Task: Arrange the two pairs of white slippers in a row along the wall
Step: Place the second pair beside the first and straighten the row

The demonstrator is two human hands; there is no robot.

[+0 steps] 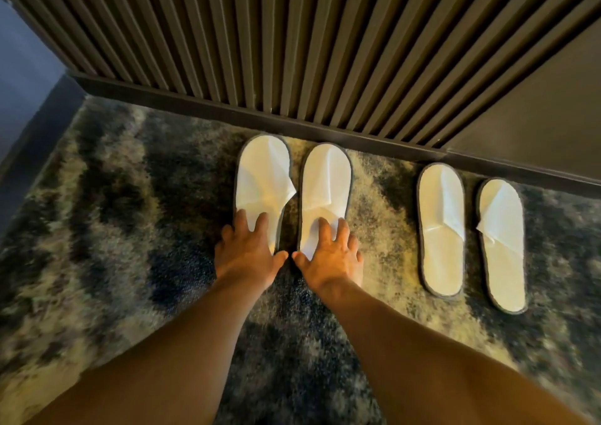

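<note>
Two pairs of white slippers with dark grey edging lie on the carpet, toes toward the slatted wall [292, 50]. The left pair is a slipper [261, 177] and its mate [325, 184], side by side with toes close to the baseboard. My left hand [245, 250] rests flat on the heel of the first, fingers spread. My right hand [328, 252] lies flat on the heel of the second, covering it. The right pair, one slipper [442, 229] and another [502, 249], lies untouched further right, a little back from the wall.
A dark baseboard [325, 128] runs along the foot of the slatted wall. The floor is a mottled blue-grey and cream carpet [130, 213]. A smooth dark panel [536, 109] follows the slats on the right. A corner with another wall lies at far left.
</note>
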